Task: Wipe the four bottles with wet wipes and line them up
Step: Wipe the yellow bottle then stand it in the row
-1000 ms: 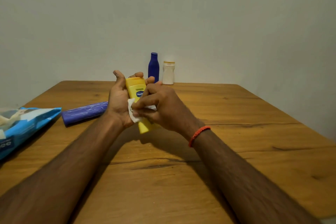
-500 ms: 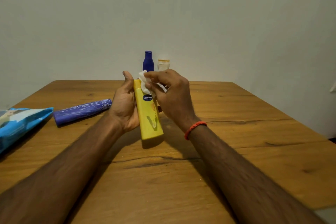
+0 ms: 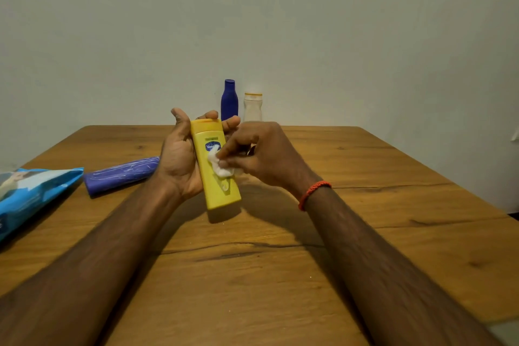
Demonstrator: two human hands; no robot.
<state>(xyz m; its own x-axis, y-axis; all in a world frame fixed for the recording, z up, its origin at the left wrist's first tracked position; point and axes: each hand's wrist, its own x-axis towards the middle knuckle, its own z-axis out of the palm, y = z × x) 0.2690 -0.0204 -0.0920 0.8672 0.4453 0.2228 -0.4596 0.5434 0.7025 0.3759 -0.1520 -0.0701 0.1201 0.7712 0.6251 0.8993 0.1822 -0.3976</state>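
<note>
Head camera shows two forearms reaching over the wooden table point(image 3: 365, 233), the right wrist wearing an orange thread bracelet point(image 3: 313, 194). The left hand point(image 3: 179, 160) is curled around the yellow Vaseline bottle point(image 3: 214, 177), thumb up at the left, fingertips showing behind the cap, and holds it tilted above the table. The right hand point(image 3: 261, 154) pinches a white wet wipe point(image 3: 220, 167) and presses it on the front label. To do this step well, I think the wipe should travel along the full length, and the left hand should turn the bottle so the covered sides get cleaned too. Left of the hands, a purple bottle point(image 3: 120, 175) lies on its side beside the blue wipes pack point(image 3: 31, 194). Far at the wall, a dark blue bottle point(image 3: 229, 101) and a white bottle point(image 3: 252, 108) stand upright, just beside each other.
</note>
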